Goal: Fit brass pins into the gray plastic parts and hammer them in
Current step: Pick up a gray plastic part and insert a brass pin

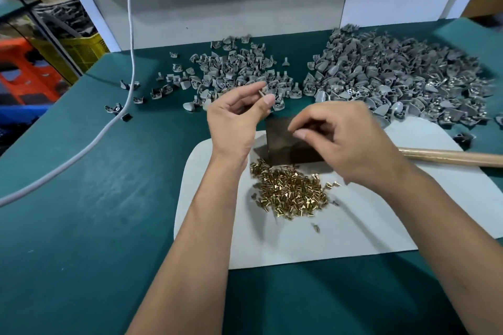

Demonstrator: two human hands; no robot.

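Observation:
My left hand is raised above the mat's far edge and pinches a small piece between thumb and forefinger; whether it is a pin or a gray part is too small to tell. My right hand hovers over a dark metal block with its fingers curled and thumb near the forefinger; anything between them is hidden. A heap of brass pins lies on the white mat just in front of the block. Gray plastic parts form a left pile and a larger right pile behind.
A wooden hammer handle lies across the mat's right side, its head hidden behind my right hand. A white cable hangs down and runs over the green table at left. Crates stand beyond the left edge; a white panel backs the table.

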